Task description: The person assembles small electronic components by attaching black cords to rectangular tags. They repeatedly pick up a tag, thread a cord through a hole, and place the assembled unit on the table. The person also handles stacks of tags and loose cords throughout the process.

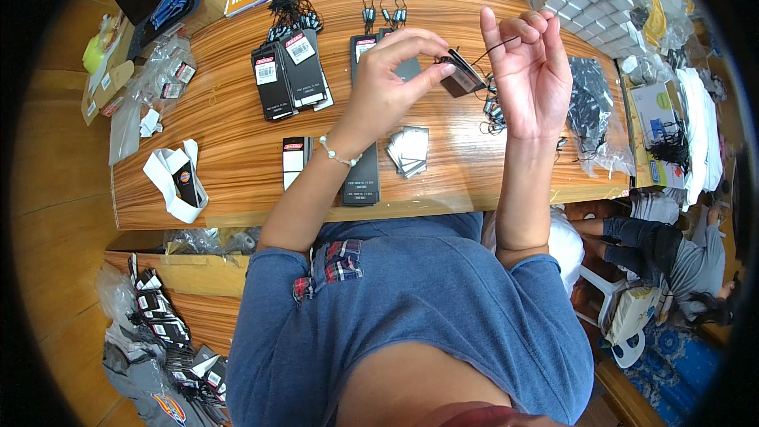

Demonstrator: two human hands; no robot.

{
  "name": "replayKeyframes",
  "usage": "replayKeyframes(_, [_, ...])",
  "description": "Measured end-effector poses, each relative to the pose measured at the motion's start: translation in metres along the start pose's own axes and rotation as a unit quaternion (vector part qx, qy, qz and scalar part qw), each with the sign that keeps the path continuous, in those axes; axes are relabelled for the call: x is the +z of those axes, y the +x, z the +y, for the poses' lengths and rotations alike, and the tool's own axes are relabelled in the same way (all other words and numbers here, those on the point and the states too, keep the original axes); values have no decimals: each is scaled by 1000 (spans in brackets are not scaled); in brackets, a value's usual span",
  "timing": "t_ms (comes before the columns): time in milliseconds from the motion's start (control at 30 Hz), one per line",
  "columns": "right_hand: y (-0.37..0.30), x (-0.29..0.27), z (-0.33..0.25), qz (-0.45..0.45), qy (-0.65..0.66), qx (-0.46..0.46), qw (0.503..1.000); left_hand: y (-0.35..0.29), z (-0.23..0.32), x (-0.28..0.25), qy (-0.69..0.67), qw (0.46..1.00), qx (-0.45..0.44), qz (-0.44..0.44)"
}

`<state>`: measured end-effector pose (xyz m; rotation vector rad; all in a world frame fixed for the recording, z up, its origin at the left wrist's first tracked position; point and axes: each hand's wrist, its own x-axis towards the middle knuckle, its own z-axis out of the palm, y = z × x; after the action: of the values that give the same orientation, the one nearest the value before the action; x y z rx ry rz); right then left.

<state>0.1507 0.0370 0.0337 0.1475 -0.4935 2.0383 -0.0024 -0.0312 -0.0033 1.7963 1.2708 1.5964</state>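
My left hand (pixel 399 75) pinches dark hang tags (pixel 465 81) between thumb and fingers, above the table. From them a thin black string (pixel 496 48) runs across to my right hand (pixel 531 71), whose palm faces up with thumb and fingertips closed on the string. Partly hidden under my left arm is a column of black hang tags (pixel 362 182). Beside it lie a small stack of white-faced cards (pixel 409 149) and black-and-white tags with a red label (pixel 296 160). Black strings with small light-blue ends (pixel 493 111) lie behind my right wrist.
Finished-looking stacks of black tags (pixel 288 79) with strings stand left of centre. A white paper strip roll (pixel 175 182) is at the left. Small white boxes (pixel 589 8) and a plastic bag of black strings (pixel 591 107) occupy the right. Another person (pixel 672 249) is beyond the table's right side.
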Motion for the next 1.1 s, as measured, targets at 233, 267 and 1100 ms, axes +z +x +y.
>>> replayKeyframes(233, [-1, -4, -1, 6, -5, -1, 1000, -1, -5, 4, -40, 998, -40, 32])
replayKeyframes(267, [-1, -5, -2, 8, -10, -1, 1000, -2, -5, 4, -92, 993, -68, 29])
replayKeyframes(1100, [-21, 4, 17, -1, -515, 16, 857, 7, 10, -10, -335, 931, -139, 45])
